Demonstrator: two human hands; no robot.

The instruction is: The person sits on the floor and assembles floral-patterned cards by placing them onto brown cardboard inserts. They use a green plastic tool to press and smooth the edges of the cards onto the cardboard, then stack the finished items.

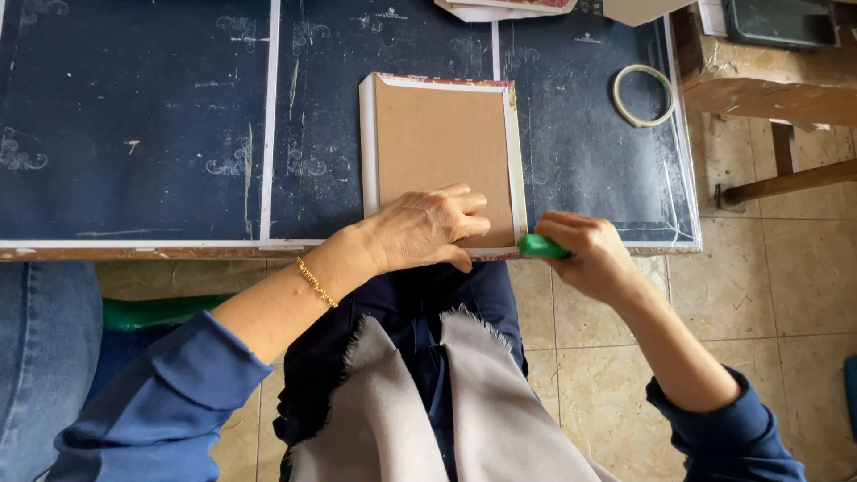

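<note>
Left of the board (444,147) the dark tabletop (134,134) lies open; right, only a tape ring (643,95) stands in the way; papers (500,9) crowd the far edge

Left hand (427,229) lies palm down, fingers extended flat and pointing right, wrist bent inward. Right hand (585,252) is curled into a closed grip, forearm angling in from lower right.
</note>
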